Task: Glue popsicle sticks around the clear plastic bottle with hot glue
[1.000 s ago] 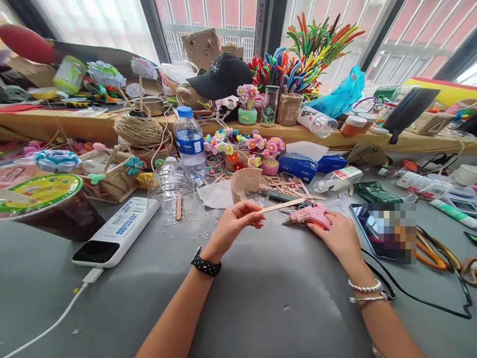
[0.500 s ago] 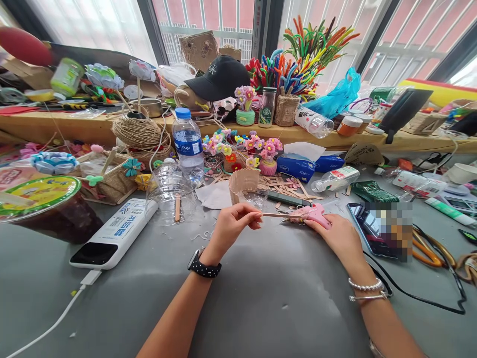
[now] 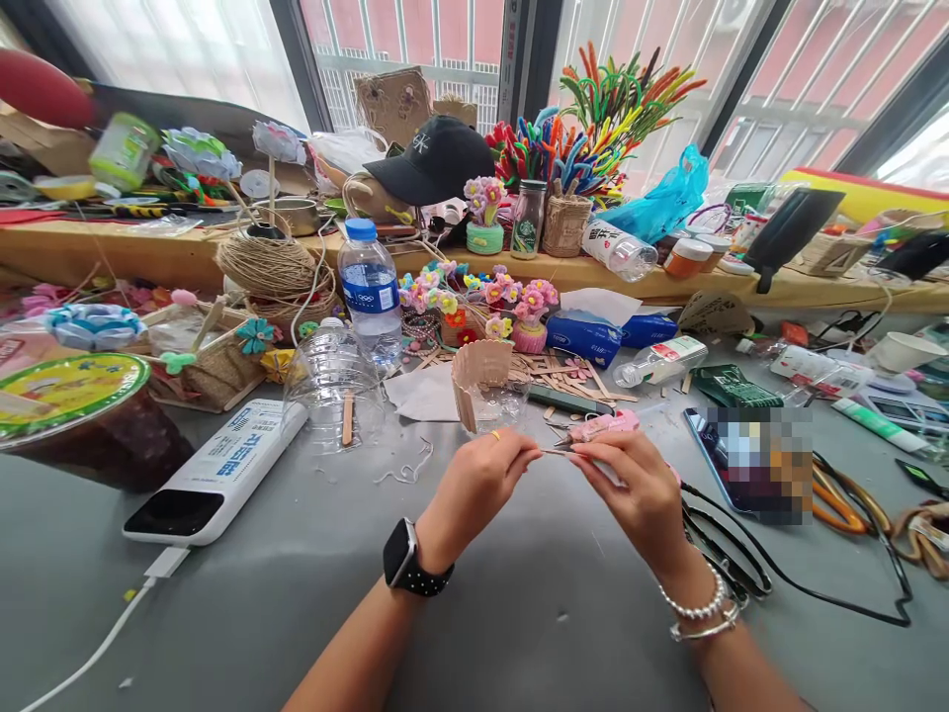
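My left hand point(image 3: 478, 485) pinches one end of a thin wooden craft stick point(image 3: 555, 452), seen nearly edge-on. The fingertips of my right hand point(image 3: 630, 485) are closed on its other end. Just behind the right hand lies a pink glue gun point(image 3: 608, 423), its nozzle pointing left and its lower part hidden. Beyond my left hand stands a clear plastic cup point(image 3: 500, 403) with craft sticks point(image 3: 474, 376) upright along its left and back sides. Another clear plastic bottle piece point(image 3: 333, 386), to the left, has a single stick point(image 3: 348, 417) upright on its wall.
Loose craft sticks point(image 3: 556, 374) are strewn behind the cup. A power bank point(image 3: 215, 475) and a sealed drink cup point(image 3: 81, 425) stand at left, beside a water bottle point(image 3: 369, 297). At right are a phone point(image 3: 712, 460) and a black cable point(image 3: 808, 583). A crowded wooden shelf point(image 3: 445, 267) runs along the back.
My right hand has let go of the glue gun, which now rests on the table, and has taken the stick's free end. Both hands have come closer together and slightly nearer to me.
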`<action>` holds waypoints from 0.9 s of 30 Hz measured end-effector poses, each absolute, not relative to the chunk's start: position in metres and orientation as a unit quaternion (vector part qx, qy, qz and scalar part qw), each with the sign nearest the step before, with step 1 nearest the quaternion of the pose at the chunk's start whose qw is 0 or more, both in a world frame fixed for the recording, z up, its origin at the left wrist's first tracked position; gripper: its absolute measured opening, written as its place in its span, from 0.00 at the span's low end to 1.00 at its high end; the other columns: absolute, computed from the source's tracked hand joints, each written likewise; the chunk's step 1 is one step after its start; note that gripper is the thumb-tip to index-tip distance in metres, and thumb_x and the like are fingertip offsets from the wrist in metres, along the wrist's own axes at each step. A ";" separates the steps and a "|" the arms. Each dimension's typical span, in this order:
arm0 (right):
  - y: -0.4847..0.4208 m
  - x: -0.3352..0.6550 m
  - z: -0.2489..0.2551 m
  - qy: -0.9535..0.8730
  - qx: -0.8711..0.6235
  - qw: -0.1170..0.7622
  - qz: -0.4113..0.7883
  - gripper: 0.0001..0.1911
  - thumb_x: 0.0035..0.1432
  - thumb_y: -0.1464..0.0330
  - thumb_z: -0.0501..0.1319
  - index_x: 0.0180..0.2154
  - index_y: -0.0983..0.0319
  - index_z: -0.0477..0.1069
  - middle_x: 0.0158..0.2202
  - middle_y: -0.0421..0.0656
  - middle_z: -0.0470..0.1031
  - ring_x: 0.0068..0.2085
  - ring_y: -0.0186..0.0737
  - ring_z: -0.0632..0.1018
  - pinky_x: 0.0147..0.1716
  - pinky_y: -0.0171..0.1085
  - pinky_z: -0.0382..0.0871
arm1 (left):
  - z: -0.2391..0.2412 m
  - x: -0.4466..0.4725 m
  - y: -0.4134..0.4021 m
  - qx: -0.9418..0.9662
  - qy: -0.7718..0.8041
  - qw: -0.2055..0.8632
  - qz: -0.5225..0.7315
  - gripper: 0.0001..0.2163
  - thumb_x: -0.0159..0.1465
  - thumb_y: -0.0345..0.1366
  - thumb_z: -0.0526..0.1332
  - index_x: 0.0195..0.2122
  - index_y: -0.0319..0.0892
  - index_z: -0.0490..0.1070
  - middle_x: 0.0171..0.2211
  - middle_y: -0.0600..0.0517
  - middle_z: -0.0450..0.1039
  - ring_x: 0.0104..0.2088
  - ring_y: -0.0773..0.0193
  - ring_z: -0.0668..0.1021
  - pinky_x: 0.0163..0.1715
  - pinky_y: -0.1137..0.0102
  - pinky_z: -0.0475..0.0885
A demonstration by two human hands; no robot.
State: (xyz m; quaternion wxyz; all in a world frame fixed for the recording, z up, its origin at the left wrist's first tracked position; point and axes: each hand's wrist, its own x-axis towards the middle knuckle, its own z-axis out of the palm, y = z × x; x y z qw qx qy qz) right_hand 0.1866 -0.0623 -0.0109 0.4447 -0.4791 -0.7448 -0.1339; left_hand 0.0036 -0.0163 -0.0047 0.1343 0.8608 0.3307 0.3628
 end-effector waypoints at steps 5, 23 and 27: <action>-0.064 0.176 -0.015 -0.770 -0.458 0.417 -0.153 0.11 0.50 0.75 0.60 0.39 0.62 0.69 0.30 0.43 0.71 0.34 0.36 0.73 0.35 0.36 0.69 | -0.006 0.009 -0.024 0.882 0.317 0.061 0.342 0.10 0.63 0.34 0.50 0.29 0.39 0.68 0.24 0.52 0.72 0.25 0.67 0.73 0.26 0.74 0.64; -0.070 0.166 -0.012 -0.763 -0.446 0.391 -0.255 0.09 0.52 0.75 0.58 0.37 0.60 0.67 0.28 0.41 0.72 0.30 0.33 0.73 0.34 0.33 0.68 | -0.007 0.016 -0.032 0.882 0.302 -0.028 0.361 0.12 0.63 0.34 0.50 0.27 0.39 0.69 0.19 0.52 0.69 0.20 0.68 0.69 0.21 0.73 0.59; -0.070 0.166 -0.014 -0.755 -0.452 0.396 -0.263 0.08 0.53 0.75 0.57 0.36 0.59 0.67 0.28 0.40 0.72 0.30 0.33 0.73 0.34 0.32 0.67 | -0.007 0.017 -0.032 0.881 0.297 -0.019 0.367 0.12 0.64 0.34 0.49 0.27 0.39 0.69 0.20 0.52 0.69 0.20 0.69 0.70 0.21 0.73 0.59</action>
